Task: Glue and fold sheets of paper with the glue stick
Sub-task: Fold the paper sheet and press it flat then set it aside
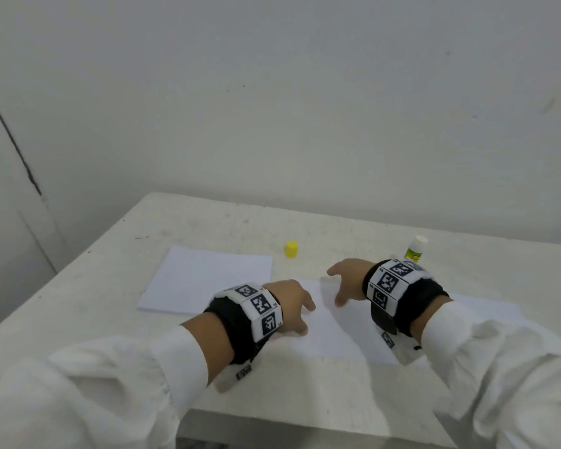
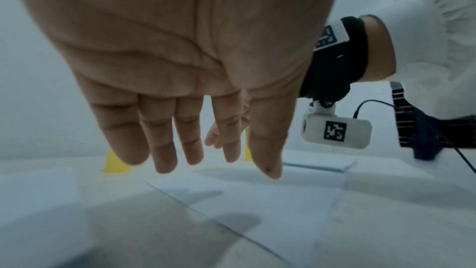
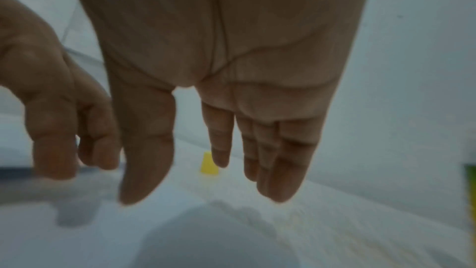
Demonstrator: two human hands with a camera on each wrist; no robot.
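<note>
Two hands hover low over a wide white table (image 1: 110,280) with a scuffed, speckled top, pushed against a plain pale wall (image 1: 272,92). Largest of the things on it is a neat stack of white paper sheets (image 1: 201,280), lying flat toward the far left. Beside it, nearer the person, lies a single white sheet of paper (image 1: 324,332) with a crease line across it, and both hands are above this sheet.

Long white sleeves (image 1: 78,384) cover both arms, and each wrist wears a black band with square black-and-white markers (image 1: 259,304).

From the left wrist view the left hand (image 2: 180,48) has its fingers straight and slightly spread, palm down, holding nothing. From the right wrist view the right hand (image 3: 219,58) is likewise relaxed – fingers extended and together, thumb apart, nothing grasped.

Behind the right wrist stands a small uncapped glue stick (image 1: 416,249), white with a green-and-yellow label, upright. Its little yellow cap (image 1: 291,248) sits well apart from it – just beyond the stack's far right corner.
</note>
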